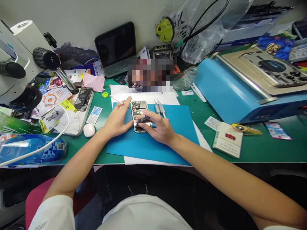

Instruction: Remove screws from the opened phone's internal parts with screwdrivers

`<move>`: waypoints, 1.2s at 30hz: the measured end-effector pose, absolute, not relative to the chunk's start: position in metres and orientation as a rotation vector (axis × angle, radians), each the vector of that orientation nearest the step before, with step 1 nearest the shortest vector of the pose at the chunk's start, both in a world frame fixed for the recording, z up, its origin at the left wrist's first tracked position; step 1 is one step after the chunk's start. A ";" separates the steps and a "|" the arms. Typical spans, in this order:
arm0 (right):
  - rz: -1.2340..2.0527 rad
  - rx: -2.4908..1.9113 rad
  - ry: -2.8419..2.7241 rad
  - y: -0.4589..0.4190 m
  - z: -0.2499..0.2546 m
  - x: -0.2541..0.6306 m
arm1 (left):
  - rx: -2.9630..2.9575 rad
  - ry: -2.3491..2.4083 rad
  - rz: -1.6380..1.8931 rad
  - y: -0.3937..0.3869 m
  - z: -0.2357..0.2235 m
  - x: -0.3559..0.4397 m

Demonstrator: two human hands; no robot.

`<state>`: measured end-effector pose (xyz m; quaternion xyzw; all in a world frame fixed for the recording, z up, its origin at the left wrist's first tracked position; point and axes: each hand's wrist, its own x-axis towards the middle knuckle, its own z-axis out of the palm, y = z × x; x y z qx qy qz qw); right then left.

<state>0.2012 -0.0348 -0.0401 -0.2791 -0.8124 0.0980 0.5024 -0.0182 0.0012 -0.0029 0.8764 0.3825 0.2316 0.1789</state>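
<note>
An opened phone with its inner parts showing lies on the blue mat. Beside its left edge rests my left hand, a cigarette held between its fingers and the thumb close to the phone. Over the lower half of the phone, my right hand grips a short dark screwdriver with thumb and fingertips. The screwdriver's tip is hidden. Just above my right hand, two grey-handled tweezers lie on the mat.
At left stand a microscope and a blue bottle. A white earbud case lies near my left forearm. Rightward are a cigarette pack, a glass jar and a blue machine. A dark-screened device leans behind.
</note>
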 end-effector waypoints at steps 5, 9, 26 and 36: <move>0.288 -0.689 -2.013 -0.033 -0.034 0.203 | 2.465 1.116 0.675 0.002 -0.003 -0.020; 0.256 -0.664 -2.081 -0.027 -0.027 0.205 | 2.478 1.138 0.701 0.004 -0.005 -0.021; 0.261 -0.587 -1.951 -0.027 -0.036 0.196 | 2.460 1.117 0.693 0.004 -0.002 -0.019; 0.207 -0.600 -1.928 -0.028 -0.030 0.196 | 2.446 1.150 0.593 0.004 -0.006 -0.018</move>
